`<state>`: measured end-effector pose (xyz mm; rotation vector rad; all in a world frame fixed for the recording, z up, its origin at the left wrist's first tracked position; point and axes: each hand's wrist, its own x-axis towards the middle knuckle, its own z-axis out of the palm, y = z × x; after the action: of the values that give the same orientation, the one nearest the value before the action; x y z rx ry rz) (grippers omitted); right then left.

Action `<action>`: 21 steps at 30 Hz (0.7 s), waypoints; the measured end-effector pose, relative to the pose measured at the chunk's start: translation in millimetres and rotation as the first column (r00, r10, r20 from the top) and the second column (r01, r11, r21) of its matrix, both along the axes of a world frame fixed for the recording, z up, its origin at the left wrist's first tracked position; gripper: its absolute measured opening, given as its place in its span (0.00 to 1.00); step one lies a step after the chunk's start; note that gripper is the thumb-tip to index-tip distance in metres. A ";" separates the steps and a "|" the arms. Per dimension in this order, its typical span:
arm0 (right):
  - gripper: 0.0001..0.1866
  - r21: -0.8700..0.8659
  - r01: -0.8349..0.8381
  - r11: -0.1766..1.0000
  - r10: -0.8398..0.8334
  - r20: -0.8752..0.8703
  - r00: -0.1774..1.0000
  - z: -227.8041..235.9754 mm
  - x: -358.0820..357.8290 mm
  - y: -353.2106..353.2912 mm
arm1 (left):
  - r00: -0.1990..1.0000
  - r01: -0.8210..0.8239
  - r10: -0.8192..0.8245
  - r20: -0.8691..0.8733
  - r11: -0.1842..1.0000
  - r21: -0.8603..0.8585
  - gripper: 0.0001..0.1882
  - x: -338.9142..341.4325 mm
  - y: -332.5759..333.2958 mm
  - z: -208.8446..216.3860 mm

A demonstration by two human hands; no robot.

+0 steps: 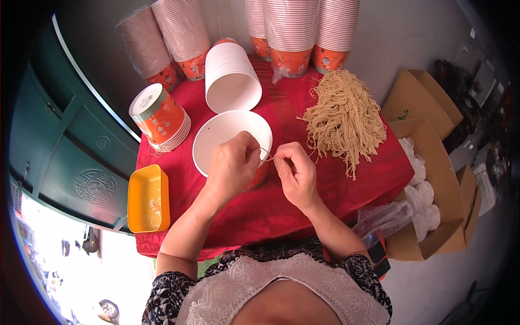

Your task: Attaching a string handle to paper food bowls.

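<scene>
A thin tan string [265,152] runs between my two hands, pinched in the fingers of both. My left hand [232,167] is closed over the right part of a white paper bucket [208,142], whose open mouth faces up. My right hand [297,172] is closed just right of the bucket, thumb and forefinger together on the string. Part of the bucket's orange outside shows beneath my left hand. To the right lies a large heap of loose tan strings [346,114] on the red tablecloth [325,197].
Behind the bucket lies a nested stack of white buckets [230,76], mouth toward me. Upside-down orange buckets [162,122] and a yellow tray [132,200] with white bits stand left. Tall wrapped bucket stacks [292,32] line the back. An open cardboard box [433,146] sits right.
</scene>
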<state>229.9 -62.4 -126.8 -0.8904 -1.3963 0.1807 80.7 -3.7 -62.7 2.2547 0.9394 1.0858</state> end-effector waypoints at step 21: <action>0.03 -0.132 -0.037 0.990 0.009 -0.208 0.978 -3.4 -17.0 8.6 | 0.989 0.138 -0.138 -0.049 0.990 0.004 0.04 -10.0 -11.2 10.4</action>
<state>212.9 -53.8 -130.2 -0.9396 -1.2110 0.3799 70.7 -14.8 -52.2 2.3237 0.7863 0.9788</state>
